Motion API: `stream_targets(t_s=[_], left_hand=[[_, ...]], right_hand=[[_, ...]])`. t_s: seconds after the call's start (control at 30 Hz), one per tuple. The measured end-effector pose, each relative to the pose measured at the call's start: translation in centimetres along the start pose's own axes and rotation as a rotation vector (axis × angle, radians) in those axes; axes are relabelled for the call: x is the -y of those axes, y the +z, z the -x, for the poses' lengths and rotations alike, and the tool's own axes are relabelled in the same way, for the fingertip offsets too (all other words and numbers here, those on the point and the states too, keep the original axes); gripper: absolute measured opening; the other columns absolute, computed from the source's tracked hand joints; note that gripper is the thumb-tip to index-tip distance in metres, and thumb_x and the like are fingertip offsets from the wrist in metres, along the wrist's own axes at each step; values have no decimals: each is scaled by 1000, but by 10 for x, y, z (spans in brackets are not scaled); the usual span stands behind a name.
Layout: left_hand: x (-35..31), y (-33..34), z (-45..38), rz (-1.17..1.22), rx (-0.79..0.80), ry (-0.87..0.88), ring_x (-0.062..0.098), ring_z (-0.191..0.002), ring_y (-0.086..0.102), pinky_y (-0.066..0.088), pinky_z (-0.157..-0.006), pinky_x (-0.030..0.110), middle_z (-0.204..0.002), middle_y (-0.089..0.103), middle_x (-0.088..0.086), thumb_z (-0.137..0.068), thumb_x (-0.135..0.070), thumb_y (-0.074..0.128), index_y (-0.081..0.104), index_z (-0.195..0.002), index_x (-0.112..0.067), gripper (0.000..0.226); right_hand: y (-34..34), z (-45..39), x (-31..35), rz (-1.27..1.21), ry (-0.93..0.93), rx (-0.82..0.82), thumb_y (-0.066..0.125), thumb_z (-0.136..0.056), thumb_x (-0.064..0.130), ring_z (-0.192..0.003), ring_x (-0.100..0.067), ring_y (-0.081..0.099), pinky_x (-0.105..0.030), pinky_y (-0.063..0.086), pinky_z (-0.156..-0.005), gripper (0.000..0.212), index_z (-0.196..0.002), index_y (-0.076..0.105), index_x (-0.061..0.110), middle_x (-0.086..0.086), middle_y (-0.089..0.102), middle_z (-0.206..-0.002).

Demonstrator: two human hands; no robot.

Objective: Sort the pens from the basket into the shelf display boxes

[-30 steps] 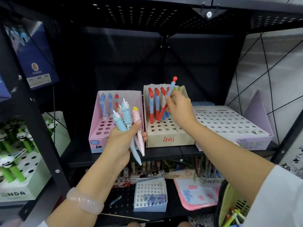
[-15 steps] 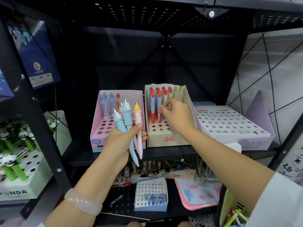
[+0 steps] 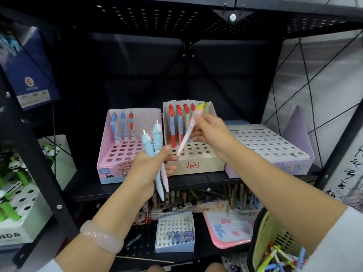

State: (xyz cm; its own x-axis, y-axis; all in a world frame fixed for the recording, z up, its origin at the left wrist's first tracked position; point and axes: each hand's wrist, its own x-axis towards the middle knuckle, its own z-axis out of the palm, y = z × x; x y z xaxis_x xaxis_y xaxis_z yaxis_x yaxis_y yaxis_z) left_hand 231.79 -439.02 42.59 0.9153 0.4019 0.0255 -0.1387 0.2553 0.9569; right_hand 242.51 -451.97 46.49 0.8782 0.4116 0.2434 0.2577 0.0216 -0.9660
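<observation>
Sorting is midway: the right hand point(image 3: 211, 134) pinches a pink pen point(image 3: 186, 134), the left hand point(image 3: 149, 169) grips more pens point(image 3: 155, 142), the basket point(image 3: 261, 242) below the right forearm holds others.

Dim shelf interior, brighter right side (edges bowed, blurred).

Place: a stationery shop
Shelving: black perforated metal shelf point(image 3: 196, 181) stacked in tiers
Stock: cardboard display boxes point(image 3: 194, 165) of pens standing in punched holes
Pricing: handwritten red price point(image 3: 192, 165) on a box front
</observation>
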Motion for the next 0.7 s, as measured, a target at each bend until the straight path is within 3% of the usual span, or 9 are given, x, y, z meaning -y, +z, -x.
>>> stream_targets(t_s=[0.17,0.33,0.47,0.7], left_hand=[[-6,30,-12,-13,109,29,9,-37,47,41,-37,17,-56,66,3,-91,-14,55,57,-96,-9,7],[-5,63,-32,19,122,13,8,-43,56,46,-41,17,-58,68,1,-91,-10,55,59,-95,-12,6],[2,79,-42,64,143,8,7,-46,57,47,-45,17,-62,70,1,-93,-6,51,57,-94,-14,10],[13,80,-50,51,175,18,8,-53,63,51,-49,18,-71,73,2,-94,-10,48,56,-99,-18,12]], right_hand=[[-50,-20,9,93,-99,-320,43,-99,25,-58,-9,62,-17,54,-55,21,-87,56,14,-5,64,-75],[-105,-40,7,337,-230,-562,43,-99,28,-70,-13,64,-33,57,-74,18,-96,51,12,0,63,-79],[-121,-52,-12,529,-209,-499,42,-99,30,-80,-24,66,-45,55,-80,22,-98,50,10,-5,62,-82],[-118,-78,-35,645,-135,-333,44,-98,27,-86,-30,66,-48,53,-83,29,-109,52,2,-16,66,-96]])
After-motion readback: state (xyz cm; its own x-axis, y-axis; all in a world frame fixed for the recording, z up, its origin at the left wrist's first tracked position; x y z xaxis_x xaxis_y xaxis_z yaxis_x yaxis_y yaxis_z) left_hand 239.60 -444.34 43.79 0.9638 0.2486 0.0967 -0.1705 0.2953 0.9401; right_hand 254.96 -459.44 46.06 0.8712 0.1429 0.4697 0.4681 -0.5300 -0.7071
